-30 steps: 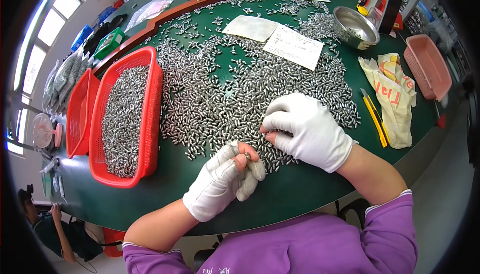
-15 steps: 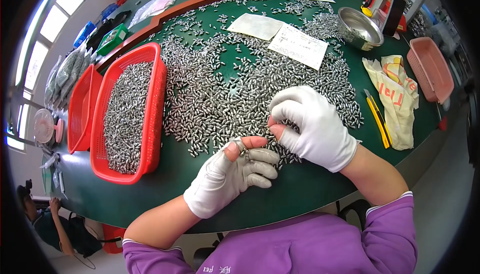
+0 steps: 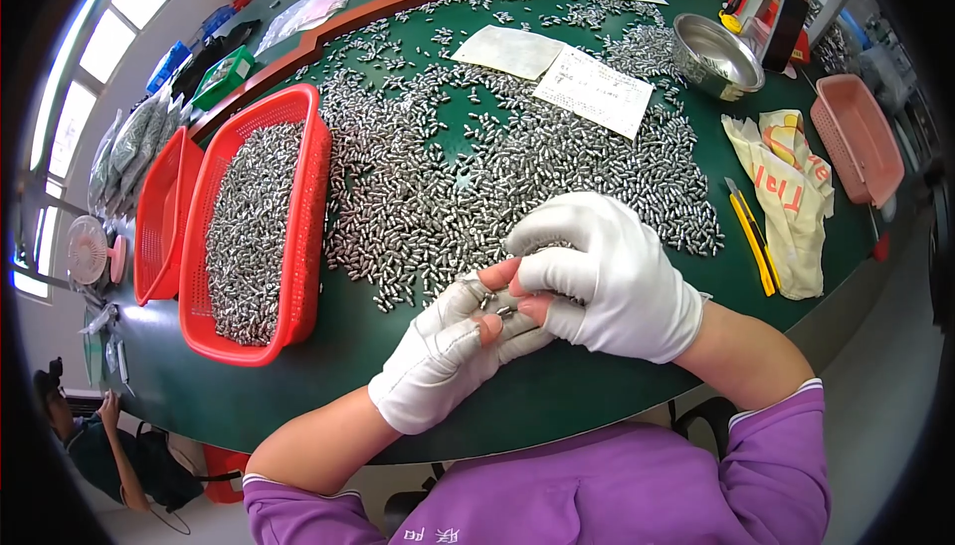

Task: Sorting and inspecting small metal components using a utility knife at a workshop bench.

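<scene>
Metal pins (image 3: 492, 304) pinched between both gloved hands: left hand (image 3: 448, 354) curled shut cradling a few, right hand (image 3: 607, 276) closed, fingertips picking. Loose heap (image 3: 477, 167) at twelve o'clock; red basket (image 3: 310, 197) at ten, within reach.

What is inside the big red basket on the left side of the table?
The red basket is filled with small silver metal pieces, like those spread on the green table. They cover the basket floor, so anything beneath them cannot be seen.

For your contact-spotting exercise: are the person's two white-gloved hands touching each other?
Touching. The head view shows the left hand and right hand meeting at the fingertips, no gap, around small silvery metal pieces.
</scene>
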{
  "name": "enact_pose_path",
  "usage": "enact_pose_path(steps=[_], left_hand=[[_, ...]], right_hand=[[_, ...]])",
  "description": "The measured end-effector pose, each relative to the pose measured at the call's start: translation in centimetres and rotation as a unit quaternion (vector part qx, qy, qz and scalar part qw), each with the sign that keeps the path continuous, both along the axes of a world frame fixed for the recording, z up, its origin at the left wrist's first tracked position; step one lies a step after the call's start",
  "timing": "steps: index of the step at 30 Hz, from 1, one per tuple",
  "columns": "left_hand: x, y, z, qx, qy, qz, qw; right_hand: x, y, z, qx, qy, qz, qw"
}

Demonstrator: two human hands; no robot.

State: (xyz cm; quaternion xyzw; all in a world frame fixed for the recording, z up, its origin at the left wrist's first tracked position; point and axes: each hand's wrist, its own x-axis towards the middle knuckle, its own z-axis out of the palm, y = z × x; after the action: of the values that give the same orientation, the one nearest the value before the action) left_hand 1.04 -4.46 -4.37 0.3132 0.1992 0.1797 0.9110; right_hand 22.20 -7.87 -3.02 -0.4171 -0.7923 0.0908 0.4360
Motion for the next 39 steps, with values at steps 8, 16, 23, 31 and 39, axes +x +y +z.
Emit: enact_pose_path(steps=[8,16,23,31,39], left_hand=[[-0.1,0.3,0.5,0.006,0.015,0.022,1.0],[-0.2,0.6,0.0,-0.047,-0.016,0.024,0.998],[-0.4,0.8,-0.8,-0.068,-0.041,0.019,0.997],[-0.4,0.5,-1.1,-0.061,-0.056,0.02,0.996],[-0.5,0.0,-0.7,-0.02,-0.031,0.038,0.999]], right_hand=[[0.2,0.2,0.0,0.031,0.015,0.006,0.999],[0.0,0.2,0.1,0.038,0.025,0.006,0.999],[-0.6,0.0,0.9,0.027,-0.048,0.02,0.998],[-1.5,-0.3,0.4,-0.003,-0.068,0.009,0.998],[-1.2,-0.6,0.7,-0.015,-0.049,-0.007,0.999]])
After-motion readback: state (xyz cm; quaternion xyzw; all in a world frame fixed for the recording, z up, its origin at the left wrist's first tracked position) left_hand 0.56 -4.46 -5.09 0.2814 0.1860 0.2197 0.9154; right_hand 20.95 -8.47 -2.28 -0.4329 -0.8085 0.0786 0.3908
